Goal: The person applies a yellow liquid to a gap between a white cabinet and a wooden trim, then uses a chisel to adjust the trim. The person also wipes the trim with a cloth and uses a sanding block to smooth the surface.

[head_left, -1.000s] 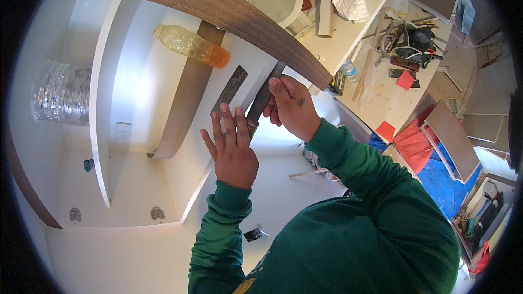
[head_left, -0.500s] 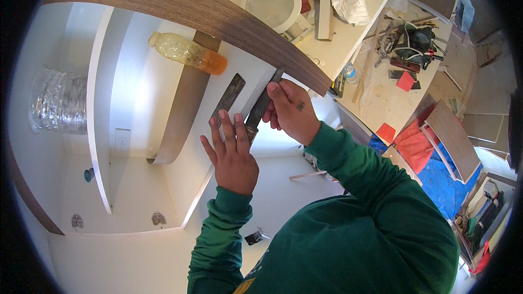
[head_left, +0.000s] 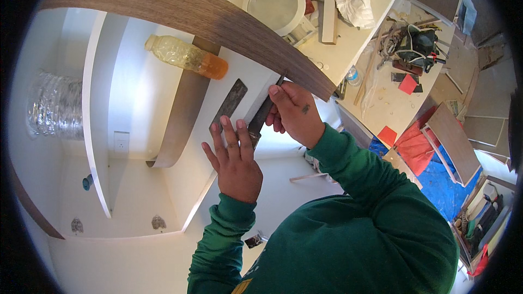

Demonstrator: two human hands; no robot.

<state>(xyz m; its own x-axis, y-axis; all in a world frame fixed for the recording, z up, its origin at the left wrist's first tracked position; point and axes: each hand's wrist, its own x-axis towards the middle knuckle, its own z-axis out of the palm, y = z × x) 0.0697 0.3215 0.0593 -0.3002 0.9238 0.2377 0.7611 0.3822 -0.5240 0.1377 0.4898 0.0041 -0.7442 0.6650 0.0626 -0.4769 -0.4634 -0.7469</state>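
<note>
My right hand (head_left: 296, 110) is closed around a long, dark, flat bar that looks like a file (head_left: 262, 117). Its upper end meets the lower side of a curved wood-grain panel (head_left: 218, 24). My left hand (head_left: 238, 162) has its fingers stretched out, lying beside the bar's lower end on the white cabinet edge. Above those fingertips rests a second dark flat metal strip (head_left: 231, 103). A clear plastic bottle with orange liquid (head_left: 188, 57) lies on its side to the left of the strip.
White cabinet compartments stand on the left, with a silver flexible duct (head_left: 54, 106) inside. Behind the panel are a round white light fitting (head_left: 274, 6), a wooden strip (head_left: 329, 11) and crumpled white paper (head_left: 354, 5). A black tool bag (head_left: 417, 43) sits on the cluttered worktop at right.
The whole view has shifted slightly. Both hands keep nearly the same place, the right still gripping the file against the wood-grain panel.
</note>
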